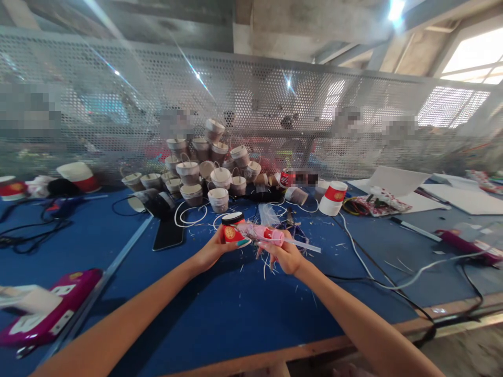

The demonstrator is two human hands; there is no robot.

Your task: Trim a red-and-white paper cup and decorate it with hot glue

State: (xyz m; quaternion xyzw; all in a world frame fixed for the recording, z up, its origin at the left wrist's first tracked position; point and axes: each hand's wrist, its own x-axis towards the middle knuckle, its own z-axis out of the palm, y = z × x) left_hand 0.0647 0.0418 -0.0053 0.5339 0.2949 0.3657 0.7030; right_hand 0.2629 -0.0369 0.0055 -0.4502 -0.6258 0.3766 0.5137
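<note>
My left hand (212, 250) is closed round a small red cup (231, 234) with a gold emblem, a dark band at its top and a white top face. My right hand (286, 255) grips a pink glue gun (271, 235), and a translucent glue stick (308, 245) pokes out of its rear. The gun's front end points left and meets or overlaps the cup's side; whether it touches cannot be made out. White scraps and strands (275, 267) lie on the blue table (236, 324) beneath both hands.
Behind the hands rises a pile of small grey-and-white buckets (220, 178) with thin handles. A red-and-white cup (333, 198) stands to their right. A phone (168, 234) and a magenta power strip (58, 303) lie left. Cables (377, 283) cross the right side. A perforated metal screen (259, 94) closes the back.
</note>
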